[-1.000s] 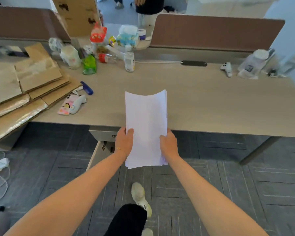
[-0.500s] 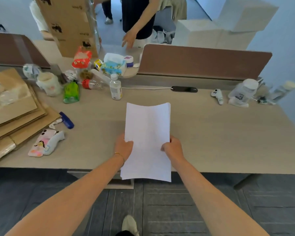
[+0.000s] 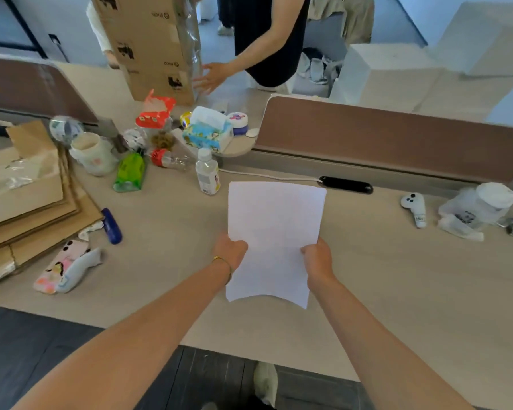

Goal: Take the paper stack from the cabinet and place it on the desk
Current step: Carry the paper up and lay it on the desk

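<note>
A white paper stack (image 3: pixel 274 232) hangs over the middle of the light wood desk (image 3: pixel 382 276), bowed across its width. My left hand (image 3: pixel 230 251) grips its left edge and my right hand (image 3: pixel 317 258) grips its right edge, both about two thirds of the way down the sheets. The whole stack lies over the desktop. I cannot tell whether it touches the surface. The cabinet is out of view.
Flattened cardboard (image 3: pixel 27 202) is piled at the desk's left end. A small clear bottle (image 3: pixel 208 173), tissue box (image 3: pixel 208 131) and other clutter stand beyond the paper. A brown divider (image 3: pixel 382 137) runs along the back. Another person's hand (image 3: pixel 211 76) touches cardboard boxes (image 3: pixel 151 45) behind.
I have stepped up to the desk and carried the paper forward. It hung over the floor at the desk's front edge; now it is fully above the desktop. Both hands kept their grip.
</note>
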Tool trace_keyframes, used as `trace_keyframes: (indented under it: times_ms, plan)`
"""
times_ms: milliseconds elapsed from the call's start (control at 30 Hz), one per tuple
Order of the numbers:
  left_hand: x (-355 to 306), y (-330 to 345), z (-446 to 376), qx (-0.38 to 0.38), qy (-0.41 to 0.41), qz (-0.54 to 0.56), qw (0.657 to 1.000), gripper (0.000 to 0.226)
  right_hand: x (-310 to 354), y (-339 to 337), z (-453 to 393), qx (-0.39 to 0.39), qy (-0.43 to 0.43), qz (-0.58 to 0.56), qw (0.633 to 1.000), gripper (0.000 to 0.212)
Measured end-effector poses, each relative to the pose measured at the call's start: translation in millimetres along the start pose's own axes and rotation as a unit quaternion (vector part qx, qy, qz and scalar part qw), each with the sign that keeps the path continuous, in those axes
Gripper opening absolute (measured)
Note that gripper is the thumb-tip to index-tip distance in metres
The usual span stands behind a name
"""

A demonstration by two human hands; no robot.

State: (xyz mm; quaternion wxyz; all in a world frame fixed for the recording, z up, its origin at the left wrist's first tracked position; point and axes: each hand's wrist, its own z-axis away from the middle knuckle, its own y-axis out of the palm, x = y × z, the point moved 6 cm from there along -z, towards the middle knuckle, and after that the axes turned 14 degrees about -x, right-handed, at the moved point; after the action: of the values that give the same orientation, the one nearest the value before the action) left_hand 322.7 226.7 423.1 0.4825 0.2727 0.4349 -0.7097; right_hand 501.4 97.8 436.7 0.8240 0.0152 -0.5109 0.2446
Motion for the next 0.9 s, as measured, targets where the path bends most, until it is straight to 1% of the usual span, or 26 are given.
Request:
trace_keyframes:
  times_ms: [33,100,200,267,333,400,467,533,633,733,833,900]
  plan:
    - [-8.0,3.4,-3.3,-0.007,0.004,0.002,1.0,0.018,6.8,4.2,-7.7,0.005,0.002,-0.004,1.0,0.043]
    - [-20.9,11.4,-10.3,-0.008,0.002,0.025,1.0,0.024,18.2,10.3,-19.5,0.01,0.002,-0.011,1.0,0.039]
    - [-34.9,13.9,-20.9,-0.029,-0.005,0.084,0.996,0.023,33.9,18.6,-30.3,0.032,-0.025,-0.015,0.999,0.033]
    - [-47.0,12.5,-24.1,-0.046,0.005,0.116,0.992,0.024,43.9,22.3,-37.5,0.042,-0.055,-0.022,0.997,0.032]
    - [-52.7,11.4,-26.5,-0.059,0.028,0.134,0.989,0.022,47.3,24.2,-43.4,0.048,-0.092,-0.003,0.995,0.038]
    - [-44.4,16.6,-30.1,-0.048,0.04,0.116,0.991,0.023,42.1,23.7,-46.2,0.049,-0.111,0.005,0.993,0.044]
    - [-33.8,23.5,-33.2,-0.03,0.043,0.081,0.995,0.023,32.9,23.3,-48.9,0.047,-0.102,0.003,0.994,0.032]
    - [-28.8,26.1,-34.0,-0.025,0.04,0.068,0.997,0.021,24.0,23.5,-53.4,0.044,-0.086,-0.007,0.995,0.029]
    - [-20.9,27.0,-36.2,-0.054,-0.008,0.087,0.995,0.019,13.9,24.4,-60.5,0.032,-0.059,-0.012,0.998,0.032]
    - [-9.4,35.5,-38.2,-0.059,-0.049,0.102,0.992,0.022,7.7,28.1,-62.8,0.031,-0.045,-0.005,0.998,0.05]
    - [-16.9,40.6,-52.1,-0.064,-0.053,0.114,0.99,0.015,9.8,36.3,-71.8,0.031,-0.032,-0.006,0.999,0.047]
    - [-23.3,42.4,-65.8,-0.066,-0.051,0.118,0.989,0.027,9.6,43.8,-79.7,0.032,-0.017,-0.005,0.999,0.046]
